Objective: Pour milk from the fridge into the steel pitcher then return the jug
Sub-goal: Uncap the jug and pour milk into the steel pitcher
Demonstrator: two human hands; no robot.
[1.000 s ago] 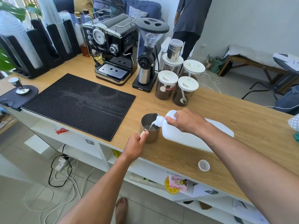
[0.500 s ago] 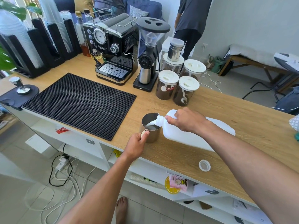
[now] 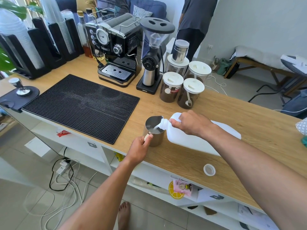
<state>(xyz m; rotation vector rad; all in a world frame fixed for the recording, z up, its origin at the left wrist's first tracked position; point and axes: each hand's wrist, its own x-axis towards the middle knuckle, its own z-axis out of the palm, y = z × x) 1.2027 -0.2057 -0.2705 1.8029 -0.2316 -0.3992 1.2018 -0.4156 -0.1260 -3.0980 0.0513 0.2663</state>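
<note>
The steel pitcher (image 3: 156,138) stands near the front edge of the wooden counter (image 3: 249,120). My left hand (image 3: 140,147) grips its handle. The white milk jug (image 3: 187,137) lies tipped on its side to the right of the pitcher, its open neck over the rim. A white stream of milk runs from the neck into the pitcher, and milk shows inside. My right hand (image 3: 191,122) grips the jug at its top near the neck. The jug's white cap (image 3: 209,169) lies on the counter to the right, close to the front edge.
A black rubber mat (image 3: 83,105) lies left of the pitcher. Behind stand an espresso machine (image 3: 114,47), a grinder (image 3: 152,55) and several lidded jars (image 3: 181,87). A tamper (image 3: 20,88) sits far left. A person (image 3: 196,22) stands beyond the counter. Cables lie on the floor.
The jug stays tipped and milk keeps flowing; the level in the pitcher has risen. Both hands hold their places.
</note>
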